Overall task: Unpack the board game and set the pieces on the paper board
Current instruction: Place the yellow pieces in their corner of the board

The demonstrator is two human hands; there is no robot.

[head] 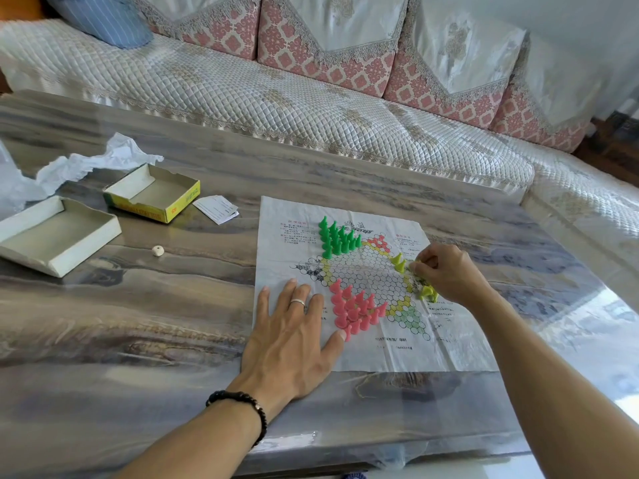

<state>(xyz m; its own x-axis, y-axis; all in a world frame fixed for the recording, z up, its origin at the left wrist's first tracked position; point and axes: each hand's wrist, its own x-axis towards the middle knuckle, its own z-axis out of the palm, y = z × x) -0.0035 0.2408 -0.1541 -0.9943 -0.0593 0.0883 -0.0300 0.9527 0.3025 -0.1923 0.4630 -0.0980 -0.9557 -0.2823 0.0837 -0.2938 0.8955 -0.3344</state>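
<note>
The paper board (pixel 363 350) lies flat on the table, printed with a star of circles. Several green pieces (pixel 338 239) stand in its far-left point and several pink pieces (pixel 352 309) in the near-left point. Two yellow pieces (pixel 398 262) stand on the right point, and more yellow pieces (pixel 428 292) lie under my right hand. My left hand (pixel 294 326) presses flat on the board's left edge, fingers spread. My right hand (pixel 446 274) pinches a yellow piece at its fingertips above the right point.
Two open box halves sit at the left: a white one (pixel 58 236) and a yellow-sided one (pixel 152 195). Crumpled white paper (pixel 86 164), a folded leaflet (pixel 217 208) and a small die (pixel 157 251) lie near them. A quilted sofa (pixel 276 98) runs behind the table.
</note>
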